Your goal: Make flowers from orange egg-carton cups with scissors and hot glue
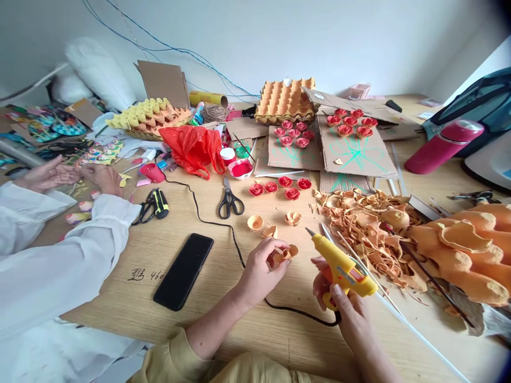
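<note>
Between the fingers of my left hand (261, 271) is a small orange flower cut from egg carton (288, 254), its petals curling round a rolled centre. My right hand (343, 306) is wrapped round the handle of a yellow glue gun (339, 266); its nozzle points up and left, toward the flower but apart from it. A white glue stick (419, 335) trails from the gun's back. Just beyond my left hand stand carton cups (255, 223) and a layered orange flower (293, 218). Several red-painted flowers (291, 193) sit farther back.
Carton scraps (367, 234) and orange egg trays (463, 250) crowd the right. A black phone (183, 271), scissors (230, 202) and a black cord (215, 222) lie left of centre. A pink bottle (443, 146) stands at right. At left are a co-worker's hands (99, 178).
</note>
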`<action>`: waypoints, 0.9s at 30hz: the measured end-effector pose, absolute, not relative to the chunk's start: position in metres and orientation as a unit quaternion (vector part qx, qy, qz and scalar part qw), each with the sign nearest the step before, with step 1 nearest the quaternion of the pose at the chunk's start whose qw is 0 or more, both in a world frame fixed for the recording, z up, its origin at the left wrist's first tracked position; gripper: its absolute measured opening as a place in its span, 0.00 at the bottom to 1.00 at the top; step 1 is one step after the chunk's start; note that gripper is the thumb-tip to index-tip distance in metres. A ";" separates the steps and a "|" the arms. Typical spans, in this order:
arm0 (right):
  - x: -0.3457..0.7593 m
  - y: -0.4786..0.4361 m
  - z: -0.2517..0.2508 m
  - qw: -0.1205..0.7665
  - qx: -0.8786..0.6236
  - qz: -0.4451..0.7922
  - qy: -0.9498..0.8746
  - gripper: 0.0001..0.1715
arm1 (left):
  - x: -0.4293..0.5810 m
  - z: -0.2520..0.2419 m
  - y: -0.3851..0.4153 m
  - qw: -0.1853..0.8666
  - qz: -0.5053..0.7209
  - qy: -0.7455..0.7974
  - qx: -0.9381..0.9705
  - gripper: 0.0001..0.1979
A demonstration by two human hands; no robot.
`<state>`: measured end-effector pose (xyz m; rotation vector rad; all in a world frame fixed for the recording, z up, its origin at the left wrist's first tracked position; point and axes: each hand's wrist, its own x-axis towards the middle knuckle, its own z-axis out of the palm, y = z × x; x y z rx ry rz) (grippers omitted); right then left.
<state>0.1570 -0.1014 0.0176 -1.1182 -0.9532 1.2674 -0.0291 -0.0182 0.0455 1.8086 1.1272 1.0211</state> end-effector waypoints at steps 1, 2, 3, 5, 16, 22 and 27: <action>0.157 -0.103 0.016 0.551 -0.470 0.548 -0.420 0.23 | -0.030 0.044 -0.019 0.377 0.403 0.440 0.709 0.08; 0.157 -0.104 0.015 0.540 -0.466 0.554 -0.429 0.23 | -0.031 0.042 -0.019 0.372 0.405 0.440 0.710 0.08; 0.155 -0.105 0.015 0.533 -0.463 0.559 -0.435 0.23 | -0.032 0.040 -0.020 0.368 0.404 0.439 0.713 0.08; 0.150 -0.103 0.015 0.527 -0.457 0.568 -0.436 0.23 | -0.033 0.035 -0.021 0.360 0.405 0.438 0.717 0.08; 0.112 -0.061 0.030 0.553 -0.499 0.589 -0.313 0.29 | -0.044 0.035 -0.025 0.197 0.423 0.354 0.811 0.10; 0.101 -0.055 0.025 0.551 -0.479 0.610 -0.307 0.33 | -0.053 0.025 -0.027 0.152 0.414 0.349 0.827 0.11; 0.097 -0.052 0.022 0.545 -0.459 0.628 -0.311 0.31 | -0.057 0.026 -0.029 0.126 0.414 0.349 0.831 0.12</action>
